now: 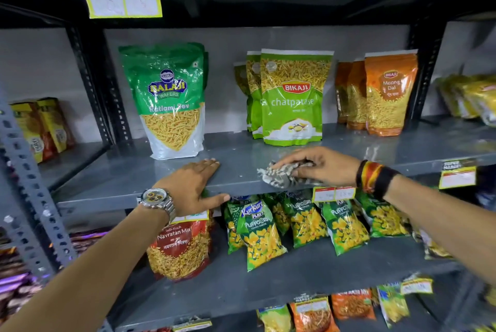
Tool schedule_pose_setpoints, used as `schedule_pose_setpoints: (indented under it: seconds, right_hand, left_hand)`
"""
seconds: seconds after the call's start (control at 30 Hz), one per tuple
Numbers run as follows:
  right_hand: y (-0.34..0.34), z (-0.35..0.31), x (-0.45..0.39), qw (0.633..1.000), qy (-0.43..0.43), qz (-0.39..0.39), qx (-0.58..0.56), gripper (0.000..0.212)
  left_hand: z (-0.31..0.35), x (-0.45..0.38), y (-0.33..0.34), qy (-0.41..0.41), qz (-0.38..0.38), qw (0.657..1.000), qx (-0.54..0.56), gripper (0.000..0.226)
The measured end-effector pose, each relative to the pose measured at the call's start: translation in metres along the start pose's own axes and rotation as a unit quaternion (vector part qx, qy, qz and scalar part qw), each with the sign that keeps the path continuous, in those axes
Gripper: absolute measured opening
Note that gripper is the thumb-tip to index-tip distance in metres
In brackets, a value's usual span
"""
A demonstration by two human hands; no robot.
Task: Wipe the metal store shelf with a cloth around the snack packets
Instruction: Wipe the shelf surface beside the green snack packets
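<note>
Grey metal shelf [241,160] fills our view. Our right hand [319,165] presses a crumpled patterned cloth [279,174] onto its front edge, fingers closed over it. Our left hand [193,186] lies flat, fingers spread, nearby. Behind stand the Balaji packet [169,98] and Bikaji packet [292,98].

Silver wristwatch [156,199]; striped, black wristbands [375,177]

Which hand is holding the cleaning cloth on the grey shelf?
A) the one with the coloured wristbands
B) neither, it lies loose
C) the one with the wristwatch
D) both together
A: the right hand, wearing wristbands, presses the patterned cloth on the shelf; the watch-wearing left hand rests flat, empty.
</note>
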State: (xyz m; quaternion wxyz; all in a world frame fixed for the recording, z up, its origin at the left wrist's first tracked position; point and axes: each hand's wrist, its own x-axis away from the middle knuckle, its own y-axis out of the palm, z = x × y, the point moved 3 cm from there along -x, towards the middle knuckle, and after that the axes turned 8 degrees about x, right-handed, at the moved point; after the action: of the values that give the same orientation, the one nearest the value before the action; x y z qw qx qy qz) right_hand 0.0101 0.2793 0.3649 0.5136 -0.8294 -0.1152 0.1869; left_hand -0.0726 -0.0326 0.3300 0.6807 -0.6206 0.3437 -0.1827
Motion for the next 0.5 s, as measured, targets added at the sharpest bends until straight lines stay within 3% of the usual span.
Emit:
schedule_pose_setpoints:
  seconds: [0.17, 0.3, 0.5]
  right_hand:
    - [-0.058, 0.059, -0.01, 0.988, 0.072, 0.133, -0.011, 0.041]
    - [-0.071, 0.103, -0.033, 0.983, 0.13, 0.129, -0.007, 0.039]
    - [-0.059, 0.137, -0.046, 0.991, 0.104, 0.08, -0.014, 0.037]
  left_hand:
    - [0.004, -0.001, -0.003, -0.004, -0.002, 1.0, -0.015, 0.112]
    - [0.032, -0.014, -0.001, 0.009, 0.014, 0.999, -0.027, 0.107]
    - [0.089, -0.068, 0.006, -0.006, 0.016, 1.0, -0.02, 0.111]
